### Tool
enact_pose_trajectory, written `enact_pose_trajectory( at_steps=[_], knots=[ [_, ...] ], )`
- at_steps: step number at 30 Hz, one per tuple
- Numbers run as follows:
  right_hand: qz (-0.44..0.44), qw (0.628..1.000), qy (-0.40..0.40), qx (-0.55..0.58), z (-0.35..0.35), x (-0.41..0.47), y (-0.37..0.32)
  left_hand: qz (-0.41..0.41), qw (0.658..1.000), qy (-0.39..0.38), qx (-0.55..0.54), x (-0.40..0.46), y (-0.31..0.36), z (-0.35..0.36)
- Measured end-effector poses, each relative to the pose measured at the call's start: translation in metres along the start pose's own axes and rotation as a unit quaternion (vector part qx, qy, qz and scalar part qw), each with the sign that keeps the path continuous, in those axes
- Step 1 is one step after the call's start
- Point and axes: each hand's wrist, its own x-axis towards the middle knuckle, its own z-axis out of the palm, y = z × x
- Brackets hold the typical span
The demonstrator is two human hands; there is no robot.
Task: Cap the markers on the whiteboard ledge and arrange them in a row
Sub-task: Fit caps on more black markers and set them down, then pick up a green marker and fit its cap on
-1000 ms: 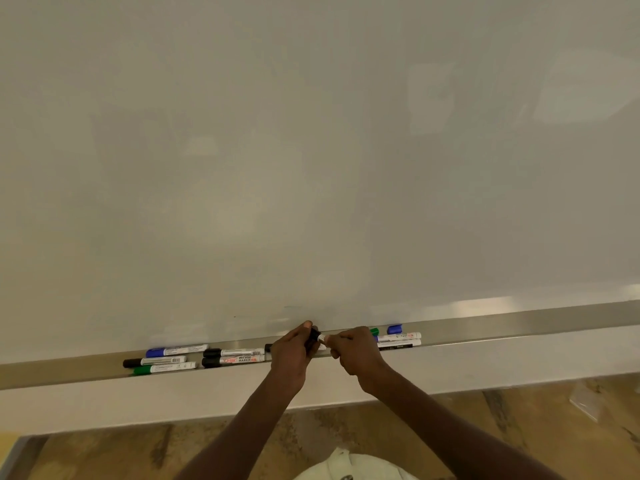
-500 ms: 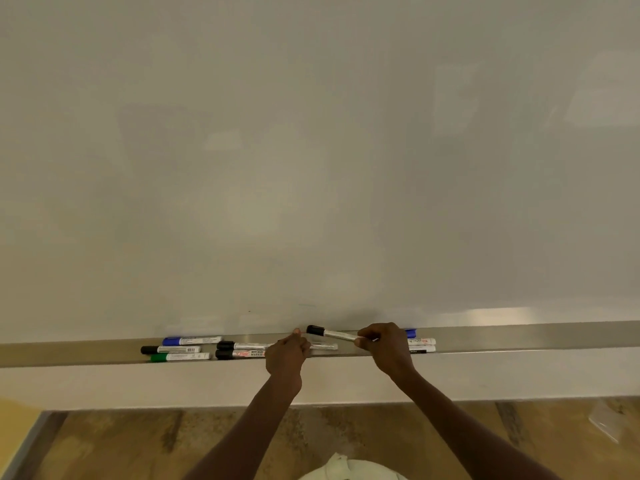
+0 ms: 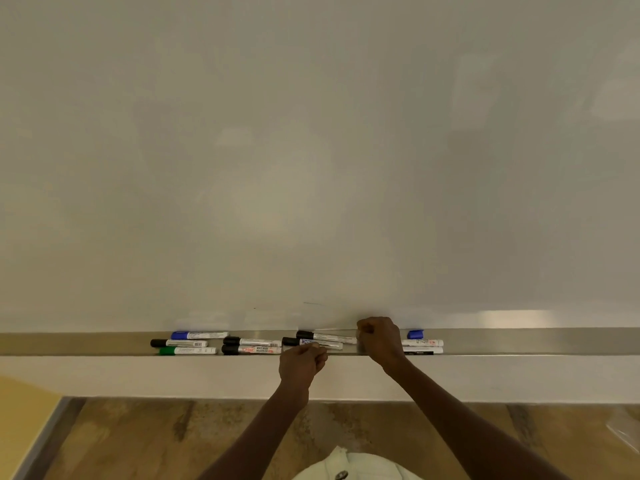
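Your right hand [image 3: 379, 337] curled around the end of a black-capped marker [image 3: 325, 337] on the ledge [image 3: 519, 341], your left hand [image 3: 301, 363] pinching the marker in front [image 3: 311, 343], other markers alongside.

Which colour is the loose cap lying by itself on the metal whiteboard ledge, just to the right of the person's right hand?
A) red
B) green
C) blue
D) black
C: the small loose blue cap lies alone at the back of the metal whiteboard ledge, just past the right hand, above two white-barrelled markers.
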Motion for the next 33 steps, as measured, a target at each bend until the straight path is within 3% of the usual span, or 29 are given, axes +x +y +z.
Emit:
enact_pose_trajectory(
  at_steps=[8, 15, 19, 23, 28, 33],
  knots=[
    [-0.063, 0.993, 0.003, -0.099, -0.059, 0.005, 0.05, 0.039, 0.997, -0.034, 0.061, 0.0, -0.009, 0.032],
    [-0.19, 0.943, -0.051, -0.27, -0.093, -0.003, 0.097, 0.128, 0.978, -0.055, 0.158, -0.009, -0.011, 0.074],
    [-0.234, 0.909, -0.059, -0.339, -0.09, -0.006, 0.109, 0.216, 0.939, -0.051, 0.265, -0.011, -0.012, 0.096],
    [-0.26, 0.888, -0.05, -0.376, -0.09, -0.005, 0.115, 0.311, 0.875, -0.054, 0.368, -0.011, -0.012, 0.115],
    [-0.254, 0.886, -0.05, -0.386, -0.096, 0.001, 0.122, 0.343, 0.829, -0.071, 0.437, -0.006, -0.015, 0.127],
    [-0.255, 0.888, -0.063, -0.377, -0.103, 0.01, 0.127, 0.347, 0.806, -0.048, 0.477, -0.005, -0.022, 0.133]
  ],
)
